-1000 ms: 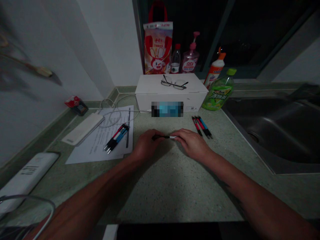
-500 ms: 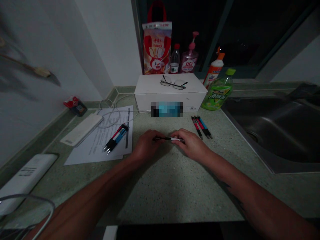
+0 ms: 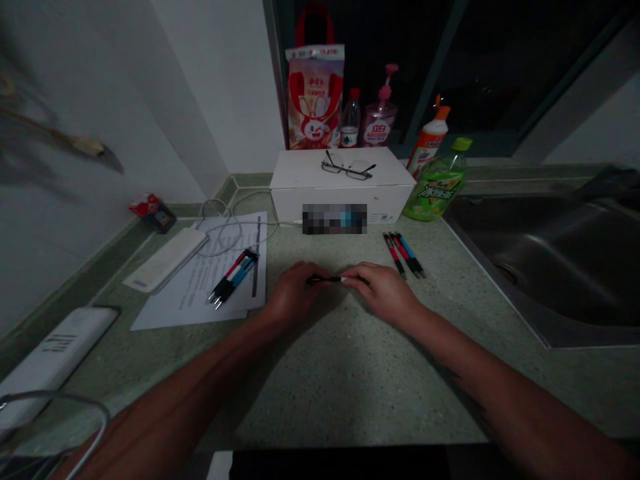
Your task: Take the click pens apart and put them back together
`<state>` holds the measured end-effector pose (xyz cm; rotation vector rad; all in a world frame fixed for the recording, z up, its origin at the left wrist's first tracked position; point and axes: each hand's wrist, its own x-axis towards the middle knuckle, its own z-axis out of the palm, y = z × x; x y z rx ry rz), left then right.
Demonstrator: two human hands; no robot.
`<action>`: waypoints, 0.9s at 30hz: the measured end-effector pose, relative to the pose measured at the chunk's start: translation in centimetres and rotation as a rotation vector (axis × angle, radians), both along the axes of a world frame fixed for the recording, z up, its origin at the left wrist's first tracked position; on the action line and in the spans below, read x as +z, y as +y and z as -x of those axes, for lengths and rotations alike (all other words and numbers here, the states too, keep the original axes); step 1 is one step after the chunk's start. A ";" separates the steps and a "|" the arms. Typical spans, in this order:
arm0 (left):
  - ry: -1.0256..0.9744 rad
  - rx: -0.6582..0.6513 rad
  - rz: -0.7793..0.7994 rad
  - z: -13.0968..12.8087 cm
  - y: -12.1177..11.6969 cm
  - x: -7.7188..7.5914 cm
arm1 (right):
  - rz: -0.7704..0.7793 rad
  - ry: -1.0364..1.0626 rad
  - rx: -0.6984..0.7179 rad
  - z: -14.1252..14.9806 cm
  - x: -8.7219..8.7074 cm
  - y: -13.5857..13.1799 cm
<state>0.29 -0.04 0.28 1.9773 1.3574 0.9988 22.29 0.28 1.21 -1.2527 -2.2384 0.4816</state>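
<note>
At my far left a long white power strip (image 3: 60, 343) lies on the speckled counter (image 3: 350, 380), and beyond it a flat white slab (image 3: 167, 260) overlaps the printed paper (image 3: 200, 307). A loose bunch of pens (image 3: 234, 275), red, blue and black, rests on that paper; they look light and smooth, so I would expect them to roll apart if pushed, and they seem best lifted around their middles. My left hand (image 3: 293, 290) is closed in a pinch on the dark end of a slim pen (image 3: 327, 279), which lies crosswise in front of me, below the white box (image 3: 290, 203) with the glasses (image 3: 347, 172) on top. My right hand (image 3: 387, 290) pinches the pen's other end, where a bit of white shows between my fingertips. I judge it light, stiff and a little slippery, easiest to steady near the two ends; whether it touches the counter I cannot tell. Just beyond my right hand, three more pens (image 3: 404, 255) lie side by side, near the green bottle (image 3: 435, 190), and farther right is the metal sink (image 3: 555, 260).
</note>
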 end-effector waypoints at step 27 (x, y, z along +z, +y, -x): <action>0.147 -0.100 0.095 -0.6 -0.6 0.7 | -0.031 -0.010 0.060 0.7 -0.4 -0.3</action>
